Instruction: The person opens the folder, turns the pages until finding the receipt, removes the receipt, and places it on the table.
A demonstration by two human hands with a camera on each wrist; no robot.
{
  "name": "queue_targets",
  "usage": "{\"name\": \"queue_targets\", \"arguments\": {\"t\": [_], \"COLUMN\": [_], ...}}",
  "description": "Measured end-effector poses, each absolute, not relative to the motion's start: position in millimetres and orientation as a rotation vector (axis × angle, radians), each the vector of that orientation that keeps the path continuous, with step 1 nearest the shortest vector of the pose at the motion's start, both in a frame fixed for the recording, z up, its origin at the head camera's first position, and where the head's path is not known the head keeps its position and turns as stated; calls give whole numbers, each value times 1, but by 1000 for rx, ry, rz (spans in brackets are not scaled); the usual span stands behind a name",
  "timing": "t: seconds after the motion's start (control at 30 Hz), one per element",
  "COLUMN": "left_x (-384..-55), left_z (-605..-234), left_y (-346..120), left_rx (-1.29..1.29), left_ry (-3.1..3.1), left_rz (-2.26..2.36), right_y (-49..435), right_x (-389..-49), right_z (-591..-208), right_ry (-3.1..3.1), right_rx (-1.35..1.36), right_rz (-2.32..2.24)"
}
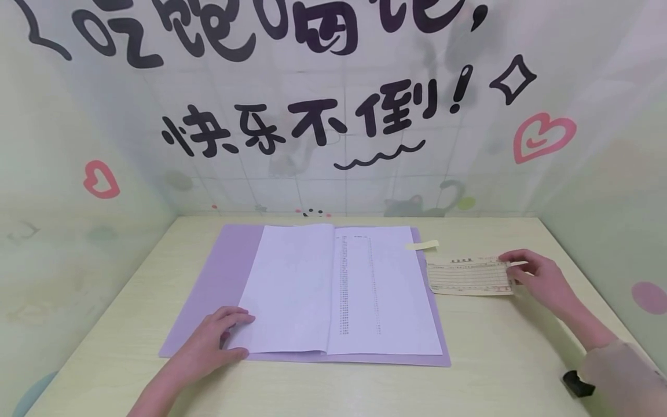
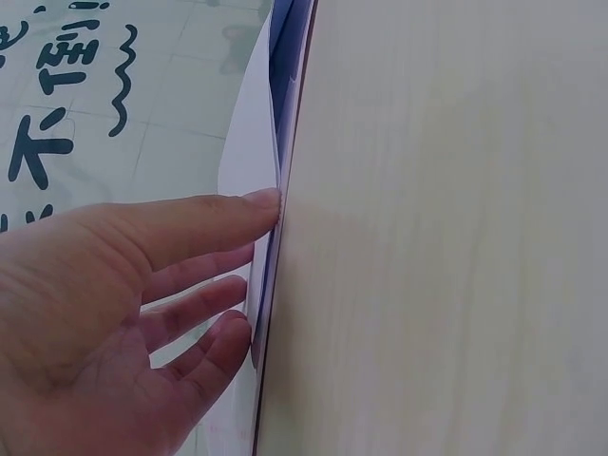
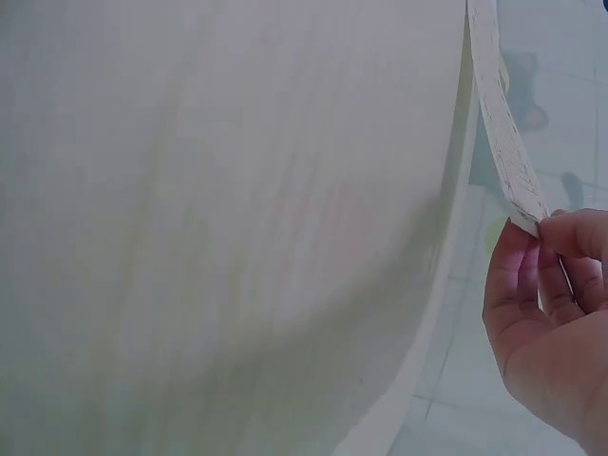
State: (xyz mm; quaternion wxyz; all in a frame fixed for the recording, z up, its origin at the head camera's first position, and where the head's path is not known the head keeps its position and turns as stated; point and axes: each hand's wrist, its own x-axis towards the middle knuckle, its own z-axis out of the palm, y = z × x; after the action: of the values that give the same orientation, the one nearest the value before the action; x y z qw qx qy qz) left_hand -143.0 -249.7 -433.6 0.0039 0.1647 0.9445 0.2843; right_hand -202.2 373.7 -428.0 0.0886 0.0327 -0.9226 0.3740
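Note:
A purple folder (image 1: 208, 281) lies spread on the table with white sheets in it. The right page (image 1: 401, 301) carries a printed list; the left page (image 1: 289, 284) looks blank. My left hand (image 1: 208, 341) rests at the lower left corner of that page, fingers loosely bent on the paper and thumb (image 2: 214, 223) at its near edge. To the right of the folder, my right hand (image 1: 544, 281) pinches the right end of a ruled paper slip (image 1: 469, 278) between thumb and fingers. Its left end reaches the folder's right edge. In the right wrist view the slip (image 3: 508, 138) shows nearly edge-on.
A pale yellow tab (image 1: 429, 245) sticks out from the right page's upper edge. A small black object (image 1: 577, 383) is beside the right sleeve (image 1: 620, 376). Printed curtain-like walls (image 1: 344, 191) border the wooden table (image 1: 495, 370) at the back and sides.

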Motion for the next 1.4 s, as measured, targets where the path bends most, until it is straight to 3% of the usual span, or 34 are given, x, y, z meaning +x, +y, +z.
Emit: {"name": "queue_targets", "arguments": {"t": [1.4], "left_x": [-145], "left_z": [-434], "left_y": [-249], "left_rx": [539], "left_ry": [2970], "left_rz": [882], "right_y": [385], "right_x": [-213], "right_z": [-430], "right_ry": [-3078], "right_rx": [227], "right_rz": [892]}}
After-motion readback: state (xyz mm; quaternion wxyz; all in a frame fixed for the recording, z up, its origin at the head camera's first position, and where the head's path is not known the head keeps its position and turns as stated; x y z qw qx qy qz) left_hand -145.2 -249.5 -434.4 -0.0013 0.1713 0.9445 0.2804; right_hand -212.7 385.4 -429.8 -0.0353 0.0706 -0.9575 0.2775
